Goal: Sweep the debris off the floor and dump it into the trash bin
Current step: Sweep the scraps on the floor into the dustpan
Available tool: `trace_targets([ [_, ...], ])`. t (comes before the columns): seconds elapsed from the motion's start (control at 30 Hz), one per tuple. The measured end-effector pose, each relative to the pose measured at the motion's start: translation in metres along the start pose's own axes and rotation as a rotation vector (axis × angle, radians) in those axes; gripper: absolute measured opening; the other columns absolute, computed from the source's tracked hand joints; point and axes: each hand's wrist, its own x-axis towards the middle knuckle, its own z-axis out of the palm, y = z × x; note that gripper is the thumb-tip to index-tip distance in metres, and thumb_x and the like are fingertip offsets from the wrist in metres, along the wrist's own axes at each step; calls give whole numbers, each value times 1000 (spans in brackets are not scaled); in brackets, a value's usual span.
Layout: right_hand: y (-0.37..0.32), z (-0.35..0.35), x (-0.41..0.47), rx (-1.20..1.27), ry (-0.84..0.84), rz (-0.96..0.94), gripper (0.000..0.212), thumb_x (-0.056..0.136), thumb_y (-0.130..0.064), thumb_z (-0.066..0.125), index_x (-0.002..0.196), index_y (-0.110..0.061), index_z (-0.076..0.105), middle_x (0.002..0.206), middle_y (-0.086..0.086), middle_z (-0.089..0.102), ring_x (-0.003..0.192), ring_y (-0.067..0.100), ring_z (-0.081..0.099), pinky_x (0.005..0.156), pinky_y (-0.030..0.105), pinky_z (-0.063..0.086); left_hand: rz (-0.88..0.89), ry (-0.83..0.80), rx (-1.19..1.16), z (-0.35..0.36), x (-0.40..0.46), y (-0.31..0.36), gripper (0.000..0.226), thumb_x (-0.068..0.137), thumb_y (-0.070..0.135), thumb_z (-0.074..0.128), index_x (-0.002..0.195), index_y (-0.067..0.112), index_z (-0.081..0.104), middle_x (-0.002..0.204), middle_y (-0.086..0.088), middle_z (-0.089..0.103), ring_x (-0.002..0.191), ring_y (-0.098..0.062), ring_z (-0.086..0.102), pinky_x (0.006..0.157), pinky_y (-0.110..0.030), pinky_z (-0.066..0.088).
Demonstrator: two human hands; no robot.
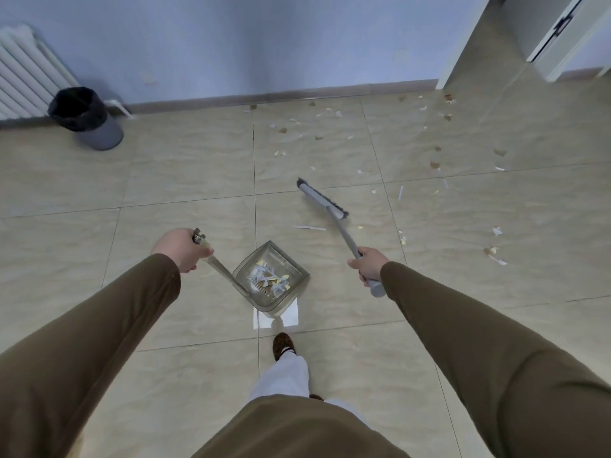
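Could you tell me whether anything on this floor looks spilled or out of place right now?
Yes. Paper and brown scraps lie scattered over the tiles toward the wall and doorway, beyond the broom. Some are already in the dustpan. The bin stands apart by the radiator, upright.

White radiator (pixel 23 71) on blue wall (pixel 231 44), far-left corner. White door frame (pixel 463 44) w/ open door (pixel 562 31) at far-right corner. Grey baseboard (pixel 281 95) along wall's bottom edge.
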Motion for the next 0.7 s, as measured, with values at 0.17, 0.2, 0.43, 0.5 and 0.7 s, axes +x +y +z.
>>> trace_targets([
  [0.17,-36,-7,48,-84,35,60,39,99,-19,56,135,-6,48,69,10,52,49,21,48,42,26,41,15,-30,-1,-5,49,25,22,88,30,74,92,8,70,81,-8,69,63,-21,67,71,-39,63],
  [0.2,-41,-8,54,-99,35,68,40,99,-20,56,135,-6,48,68,11,53,49,21,48,42,26,41,18,-35,-1,-5,56,30,23,88,30,73,93,8,70,82,-8,69,63,-21,68,72,-39,63],
  [0.43,-56,-5,72,-194,-63,118,43,100,-19,52,139,-4,43,76,12,57,51,19,51,47,30,47,11,-71,35,2,90,65,18,91,27,70,88,10,65,78,-7,66,59,-20,65,61,-31,58],
  [0.5,-56,-3,63,-260,-135,126,43,101,-19,50,141,-6,41,83,13,59,52,18,52,47,29,47,-11,-60,38,2,97,73,18,91,27,71,87,11,63,77,-6,65,60,-20,65,67,-35,60],
  [0.7,-36,-54,10,-117,-333,163,44,102,-20,48,145,-16,40,65,4,46,45,11,42,41,23,40,-82,-53,53,6,102,81,22,91,28,72,87,10,61,80,-9,66,63,-21,65,72,-40,63],
])
